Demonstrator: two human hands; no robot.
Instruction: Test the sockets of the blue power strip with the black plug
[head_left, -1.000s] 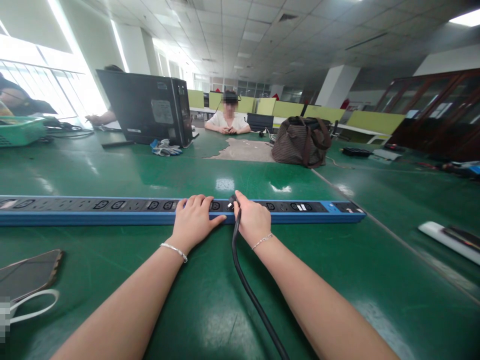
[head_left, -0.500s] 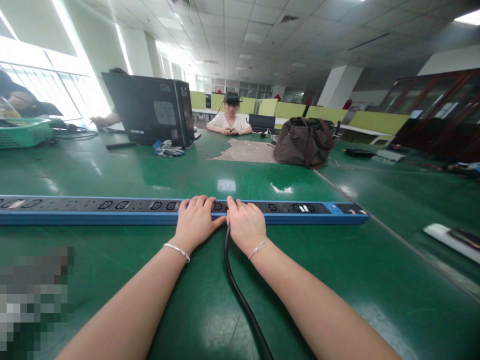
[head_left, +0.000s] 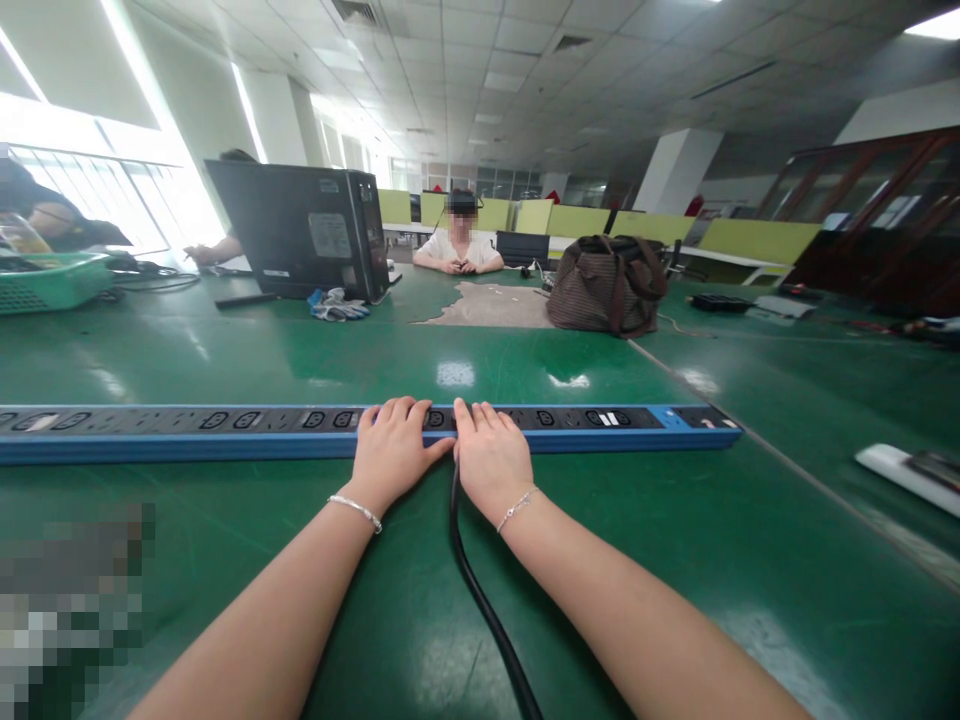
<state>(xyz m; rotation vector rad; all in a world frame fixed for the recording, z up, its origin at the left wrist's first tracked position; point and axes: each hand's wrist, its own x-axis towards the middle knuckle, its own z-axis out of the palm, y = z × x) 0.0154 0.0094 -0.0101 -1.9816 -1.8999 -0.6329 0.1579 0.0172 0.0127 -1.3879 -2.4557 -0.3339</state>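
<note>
A long blue power strip with black sockets lies across the green table in front of me. My left hand grips it near the middle, fingers over the top and thumb stretched along the near side. Just to the right, my right hand rests on the strip with its fingers close together, around the end of a black power cord. That cord runs from under the right hand toward me; its plug is hidden by the fingers.
Beyond the strip stand a black computer case, gloves and a brown bag. A green basket is at left, a white-edged object at right. A person sits opposite; others are at far left.
Both hands keep their places on the strip, and the cord stays under the right hand. The view has shifted slightly; the right fingers look a little flatter.
</note>
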